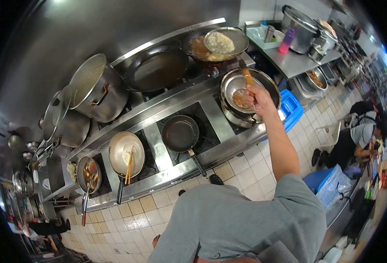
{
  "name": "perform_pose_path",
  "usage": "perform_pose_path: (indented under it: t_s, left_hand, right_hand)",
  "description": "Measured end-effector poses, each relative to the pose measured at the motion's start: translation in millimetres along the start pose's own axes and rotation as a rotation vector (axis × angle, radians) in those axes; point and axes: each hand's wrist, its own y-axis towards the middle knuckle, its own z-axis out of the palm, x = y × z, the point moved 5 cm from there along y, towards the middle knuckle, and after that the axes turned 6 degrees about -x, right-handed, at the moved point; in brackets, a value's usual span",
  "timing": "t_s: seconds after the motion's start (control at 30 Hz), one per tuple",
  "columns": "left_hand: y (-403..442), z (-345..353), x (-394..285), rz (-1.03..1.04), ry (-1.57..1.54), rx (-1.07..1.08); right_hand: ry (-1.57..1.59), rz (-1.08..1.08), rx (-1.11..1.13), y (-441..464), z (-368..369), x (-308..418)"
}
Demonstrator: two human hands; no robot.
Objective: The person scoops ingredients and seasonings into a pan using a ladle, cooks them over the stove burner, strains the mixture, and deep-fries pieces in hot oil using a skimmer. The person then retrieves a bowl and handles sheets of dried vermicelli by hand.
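Okay so the right hand (255, 97) is wrapped around a wooden handle (247, 77), fingers closed on it. That handle looks like it belongs to the round strainer (241, 41) further out, which is over the wok (197, 45) at the back of the stove (176, 99). There's a heap of pale, crumbly-looking food (220, 43) in the strainer, and the wok under it has brownish, bubbly liquid in it. Only a bit of what seems to be the left hand (156, 240) pokes out next to the grey shirt (250, 219), so I can't tell if it's open or closed.

Right below the gripping hand is a metal bowl (234, 82) with some brown bits in the bottom, sitting in a wider pot (273, 87). Beside the strainer's wok there's a big dark wok (157, 69), then a tall stockpot (108, 101) further left.

Front row of the stove, pretty busy too: a dark frying pan (180, 133), a light-coloured pan (118, 151) with wooden chopsticks (129, 167) leaning in it, and a smaller pan (98, 170) with reddish-brown food plus a ladle (87, 199) resting in it.

Over on the right, a steel desk (290, 65) carries a pink and purple bottle (286, 41) and a large lidded pot (302, 33). Another person (363, 131) is well apart, off to the right.
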Motion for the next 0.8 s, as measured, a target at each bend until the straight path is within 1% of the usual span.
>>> perform_pose_path:
  t_s: [0.07,0.13,0.2,0.27,0.3,0.33,0.4,0.43,0.47,0.5,0.53,0.57,0.6,0.63,0.67,0.7,0.73,0.8]
  left_hand:
    - [16,-9,-7,0.043,0.047,0.015]
    - [31,-19,-13,0.092,0.107,0.036]
    - [49,-29,-23,0.171,0.201,0.045]
    - [67,-37,-39,0.378,0.434,0.046]
    - [75,-40,-50,0.514,0.582,0.027]
    - [82,-41,-64,0.638,0.664,-0.013]
    - [117,-33,-75,0.129,-0.045,0.267]
    - [115,-34,-81,-0.26,-0.35,0.153]
    - [106,-33,-108,-0.172,-0.277,0.14]
    - [102,-33,-130,-0.084,-0.202,0.121]
    - [77,-32,-174,0.0,-0.126,0.095]
    - [75,-29,-183,0.001,-0.132,0.088]
    - [77,-25,-186,-0.079,-0.228,0.072]
    - [77,-19,-188,-0.156,-0.331,0.056]
    - [75,-14,-190,-0.152,-0.353,0.046]
    - [70,-9,-188,-0.153,-0.305,0.059]
    - [60,-3,-186,-0.159,-0.254,0.073]
    - [42,8,-177,-0.184,-0.276,0.052]
  right_hand:
    - [-0.435,-0.196,-0.183,-50,-26,20]
    - [-0.762,-0.311,-0.309,-122,-38,30]
    - [-1.215,-0.405,-0.512,-185,-74,26]
    - [-1.445,-0.532,-0.499,-243,-82,17]
    - [-1.448,-0.527,-0.506,-259,-88,5]
    - [-1.508,-0.478,-0.511,-268,-97,-11]
    - [-1.565,-0.417,-0.526,-268,-120,-40]
    - [-1.669,-0.495,-0.595,-263,-130,-53]
    - [-1.769,-0.581,-0.661,-261,-131,-59]
    - [-1.775,-0.555,-0.691,-259,-126,-60]
    - [-1.774,-0.564,-0.685,-257,-119,-59]
    - [-1.661,-0.65,-0.706,-258,-111,-56]
    - [-1.545,-0.735,-0.724,-257,-105,-49]
    - [-1.54,-0.751,-0.711,-250,-101,-40]
    - [-1.45,-0.735,-0.697,-239,-98,-29]
    - [-1.362,-0.714,-0.678,-225,-96,-20]
    - [-1.36,-0.725,-0.654,-206,-93,-12]
    - [-1.324,-0.944,-0.582,-159,-78,16]
